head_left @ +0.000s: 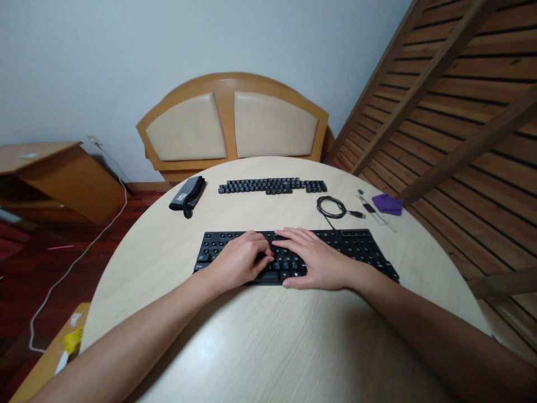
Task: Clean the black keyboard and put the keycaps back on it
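A black keyboard lies across the middle of a round pale wooden table. My left hand rests on its left-centre part with the fingers curled down, pinching at something small on the keys. My right hand lies flat over the centre keys, fingers stretched out toward the left hand. The two hands almost touch. Farther back on the table, removed black keycaps are laid out in rows.
A grey pouch lies at the back left, a coiled black cable with a plug at the back right, then small tools and a purple cloth. Beyond the table stand a padded headboard, a slatted wooden frame and a wooden cabinet.
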Demonstrator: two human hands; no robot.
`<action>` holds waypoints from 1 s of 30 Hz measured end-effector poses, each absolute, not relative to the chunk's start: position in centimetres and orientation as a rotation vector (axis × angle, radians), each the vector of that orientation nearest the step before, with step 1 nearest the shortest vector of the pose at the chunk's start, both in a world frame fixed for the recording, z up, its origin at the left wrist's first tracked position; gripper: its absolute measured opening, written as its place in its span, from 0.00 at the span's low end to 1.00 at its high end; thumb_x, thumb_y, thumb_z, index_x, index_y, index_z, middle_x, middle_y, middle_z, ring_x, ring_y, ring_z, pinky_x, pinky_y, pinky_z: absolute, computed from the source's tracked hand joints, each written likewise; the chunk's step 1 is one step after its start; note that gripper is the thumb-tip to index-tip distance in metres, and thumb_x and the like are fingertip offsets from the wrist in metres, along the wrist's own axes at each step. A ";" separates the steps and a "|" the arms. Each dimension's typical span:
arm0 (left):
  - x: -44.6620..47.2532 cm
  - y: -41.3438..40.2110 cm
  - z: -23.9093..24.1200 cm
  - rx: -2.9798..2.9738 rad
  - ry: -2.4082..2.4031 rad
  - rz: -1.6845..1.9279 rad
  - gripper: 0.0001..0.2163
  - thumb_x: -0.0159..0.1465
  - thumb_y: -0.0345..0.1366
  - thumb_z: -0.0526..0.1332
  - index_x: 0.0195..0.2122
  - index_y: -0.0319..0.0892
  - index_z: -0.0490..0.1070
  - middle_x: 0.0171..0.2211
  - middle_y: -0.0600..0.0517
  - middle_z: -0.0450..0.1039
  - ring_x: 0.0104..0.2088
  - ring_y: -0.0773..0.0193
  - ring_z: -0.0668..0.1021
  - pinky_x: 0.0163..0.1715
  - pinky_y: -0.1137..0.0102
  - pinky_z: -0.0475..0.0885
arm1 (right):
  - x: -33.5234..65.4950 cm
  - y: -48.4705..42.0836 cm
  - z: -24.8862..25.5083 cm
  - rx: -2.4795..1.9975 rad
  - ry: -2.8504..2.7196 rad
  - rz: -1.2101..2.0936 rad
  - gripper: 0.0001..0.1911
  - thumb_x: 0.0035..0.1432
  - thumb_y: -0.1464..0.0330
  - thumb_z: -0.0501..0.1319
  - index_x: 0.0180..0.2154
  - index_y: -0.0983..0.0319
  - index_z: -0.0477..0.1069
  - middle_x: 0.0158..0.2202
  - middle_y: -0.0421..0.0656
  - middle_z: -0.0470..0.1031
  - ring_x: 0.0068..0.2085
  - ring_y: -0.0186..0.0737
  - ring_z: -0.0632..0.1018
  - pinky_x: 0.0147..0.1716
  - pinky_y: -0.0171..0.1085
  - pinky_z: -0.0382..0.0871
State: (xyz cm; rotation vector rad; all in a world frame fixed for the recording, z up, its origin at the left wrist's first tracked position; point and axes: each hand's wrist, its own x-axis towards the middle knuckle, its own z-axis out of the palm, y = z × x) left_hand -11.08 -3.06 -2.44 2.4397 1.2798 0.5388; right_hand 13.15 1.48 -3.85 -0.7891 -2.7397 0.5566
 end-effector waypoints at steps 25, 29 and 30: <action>-10.1 -3.7 -3.4 2.630 1.457 0.602 0.20 0.67 0.38 0.59 0.58 0.38 0.65 0.64 0.38 0.63 0.65 0.45 0.64 0.66 0.50 0.60 | 13.4 2.3 -3.6 -0.706 -2.702 0.514 0.29 0.64 0.54 0.63 0.62 0.58 0.68 0.66 0.51 0.66 0.66 0.55 0.67 0.65 0.56 0.60; -10.0 -3.6 -4.0 2.602 1.591 0.466 0.27 0.68 0.43 0.56 0.65 0.35 0.59 0.67 0.36 0.60 0.68 0.42 0.62 0.68 0.47 0.56 | 12.7 3.6 -3.3 -0.753 -2.593 0.504 0.17 0.68 0.63 0.59 0.56 0.57 0.71 0.58 0.48 0.75 0.58 0.48 0.76 0.59 0.49 0.68; -10.0 -3.6 -4.0 2.603 1.594 0.440 0.27 0.69 0.44 0.56 0.65 0.35 0.59 0.67 0.37 0.61 0.67 0.43 0.63 0.68 0.48 0.56 | 12.5 4.1 -3.3 -0.780 -2.577 0.477 0.16 0.68 0.64 0.59 0.55 0.57 0.71 0.56 0.47 0.76 0.55 0.48 0.77 0.57 0.47 0.70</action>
